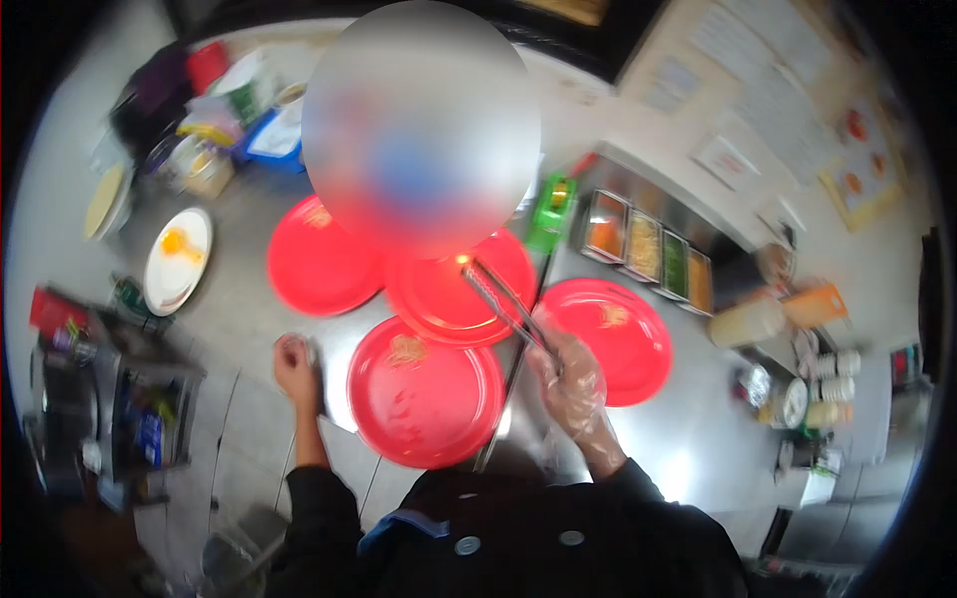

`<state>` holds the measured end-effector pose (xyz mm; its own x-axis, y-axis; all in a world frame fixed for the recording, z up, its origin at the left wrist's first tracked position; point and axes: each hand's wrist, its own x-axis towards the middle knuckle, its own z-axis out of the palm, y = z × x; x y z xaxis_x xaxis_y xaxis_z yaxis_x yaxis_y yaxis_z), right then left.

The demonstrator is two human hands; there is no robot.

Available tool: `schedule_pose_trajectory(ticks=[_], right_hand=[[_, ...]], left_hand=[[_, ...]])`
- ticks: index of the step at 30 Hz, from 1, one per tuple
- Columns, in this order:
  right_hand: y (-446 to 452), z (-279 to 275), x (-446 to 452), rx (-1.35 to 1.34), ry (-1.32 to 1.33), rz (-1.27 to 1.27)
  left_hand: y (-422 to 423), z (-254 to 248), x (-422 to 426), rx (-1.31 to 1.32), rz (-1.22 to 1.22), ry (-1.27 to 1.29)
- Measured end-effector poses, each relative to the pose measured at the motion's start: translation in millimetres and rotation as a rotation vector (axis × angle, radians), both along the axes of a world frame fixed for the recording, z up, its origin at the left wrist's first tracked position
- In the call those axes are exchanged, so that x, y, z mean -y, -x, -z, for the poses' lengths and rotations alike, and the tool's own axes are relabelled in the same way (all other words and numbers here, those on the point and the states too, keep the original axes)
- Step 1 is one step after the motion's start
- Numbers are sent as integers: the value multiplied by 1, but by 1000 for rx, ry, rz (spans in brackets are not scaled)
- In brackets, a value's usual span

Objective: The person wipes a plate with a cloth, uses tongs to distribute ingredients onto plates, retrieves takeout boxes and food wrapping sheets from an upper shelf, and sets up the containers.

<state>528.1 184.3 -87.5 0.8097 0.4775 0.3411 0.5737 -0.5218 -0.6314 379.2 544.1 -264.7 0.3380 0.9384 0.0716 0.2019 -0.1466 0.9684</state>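
Observation:
My right hand (570,387), in a clear plastic glove, is closed around metal tongs (513,317). The tongs' tips are over the middle red plate (429,299), with a small bright orange spot at them that I cannot make out. My bare left hand (294,367) hangs at the table's left edge, its fingers curled in and nothing visible in them. Closest to it lies the front red plate (429,409), with a small pale heap of food near its far rim. Similar heaps sit on the left red plate (314,264) and the right red plate (618,349).
Metal food pans (643,249) with orange, yellowish, green and brown contents stand at the back right, near a green tool (551,209). A white oval plate (179,261) holding something yellow is at left. Tubs crowd the back left. A blurred disc hides the back middle.

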Motion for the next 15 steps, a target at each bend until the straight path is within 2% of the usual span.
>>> schedule_pose_trajectory(ticks=[1, 2, 3, 5, 9, 11, 13, 15], right_hand=[[-13, -10, 12, 54, 13, 109], [-34, -5, 24, 186, -169, 191], [-46, -14, 37, 208, -160, 228], [-65, -30, 60, -34, -107, 629], [-102, -3, 89, -57, -72, 770], [-123, 33, 105, -137, 342, 699], [-122, 50, 112, 15, 518, 599], [-120, 44, 106, -33, 221, 725]], left_hand=[[-2, 0, 1, 45, 12, -144], [-1, 4, -1, 21, 1, -126], [-1, 1, 0, -16, 19, -172], [-1, 1, 1, 25, 45, -174], [-1, -4, 2, -43, 32, -221], [-1, -5, 1, -92, 15, -186], [2, 0, -2, -82, 28, -203], [-1, 1, -2, -79, 28, -210]])
